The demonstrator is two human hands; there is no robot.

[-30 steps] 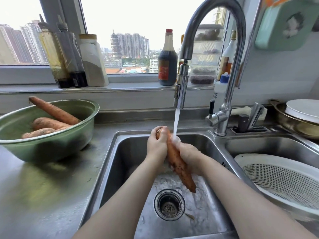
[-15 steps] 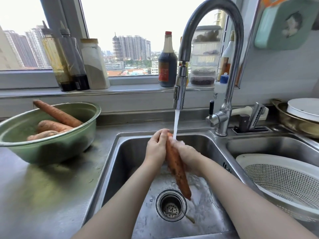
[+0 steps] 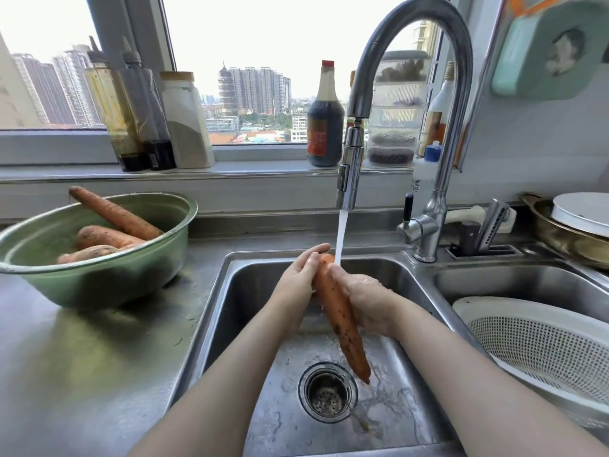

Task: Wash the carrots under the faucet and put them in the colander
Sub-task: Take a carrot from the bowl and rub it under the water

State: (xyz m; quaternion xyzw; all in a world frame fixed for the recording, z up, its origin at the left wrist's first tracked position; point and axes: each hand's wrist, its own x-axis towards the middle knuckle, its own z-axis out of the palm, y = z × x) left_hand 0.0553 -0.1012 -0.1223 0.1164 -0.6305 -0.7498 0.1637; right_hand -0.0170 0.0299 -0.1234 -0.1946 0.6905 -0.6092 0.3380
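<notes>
A long orange carrot flecked with dark soil [image 3: 339, 311] is held on a slant over the left basin of a stainless-steel double sink [image 3: 263, 407]. Its thick end is raised into the thin stream of water [image 3: 341, 232] from the curved steel faucet [image 3: 352, 159], evidently so that the runoff is carried down its whole length. The tapered tip is left hanging just above the round drain strainer [image 3: 328, 392].

The thick end is wrapped by the curled fingers of the left hand [image 3: 296, 278], and the upper middle is cupped by the right hand [image 3: 369, 298], palm and fingers closed against its side. It is gripped from both sides, apparently to be rubbed. Soil is seen on the lower half, so the scrubbing is judged unfinished.

Three more soiled carrots [image 3: 112, 214] are kept in a pale green metal bowl [image 3: 99, 278] on the counter to the left. A white perforated plastic colander [image 3: 494, 305] is set in the right basin, likely so that a rinsed carrot need only be passed across the divider. No carrot is seen in the part of it in view.
</notes>
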